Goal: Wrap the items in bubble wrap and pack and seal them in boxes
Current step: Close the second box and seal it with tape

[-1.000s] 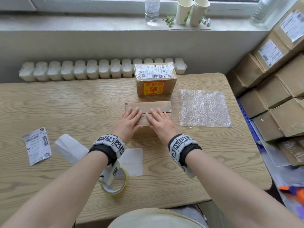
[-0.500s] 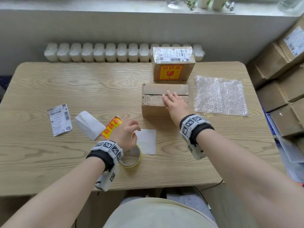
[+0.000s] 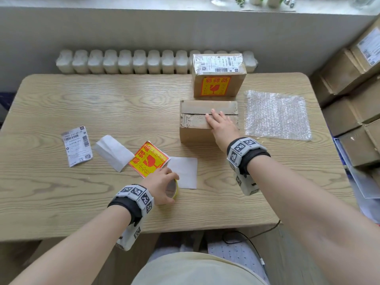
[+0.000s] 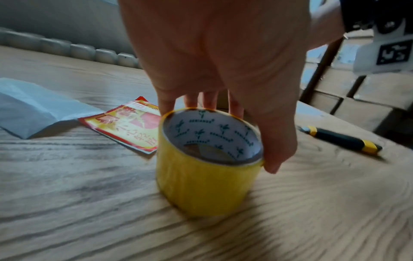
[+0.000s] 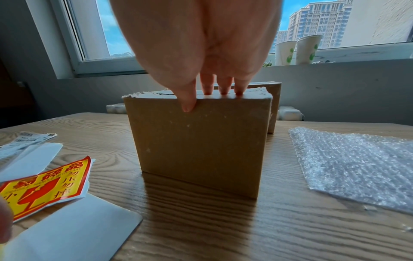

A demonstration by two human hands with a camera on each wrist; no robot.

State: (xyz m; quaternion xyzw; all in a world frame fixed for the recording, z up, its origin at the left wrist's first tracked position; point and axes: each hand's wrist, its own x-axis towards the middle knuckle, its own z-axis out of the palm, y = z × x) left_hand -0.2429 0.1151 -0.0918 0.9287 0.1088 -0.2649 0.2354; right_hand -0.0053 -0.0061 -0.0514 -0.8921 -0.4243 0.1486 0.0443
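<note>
Cardboard box [image 3: 197, 132] near the table's middle: plain brown, its two top flaps folded shut with a torn, fuzzy strip along the seam and no tape over it. Straight fingers [image 5: 208, 86] of the right hand [image 3: 221, 128] press flat on the flaps, the thumb lying over the near top edge. Fingers and thumb of the left hand [image 3: 161, 185] curl round a yellow tape roll [image 4: 208, 176] standing on the table [image 3: 61, 202] near its front edge. Beside the roll lie a red-and-yellow fragile sticker [image 3: 149, 158], white backing sheets [image 3: 184, 171] and a shipping label [image 3: 77, 146]. Behind the held box stands a sealed, labelled box [image 3: 219, 76]; a bubble wrap sheet [image 3: 276, 115] lies flat to the right.
</note>
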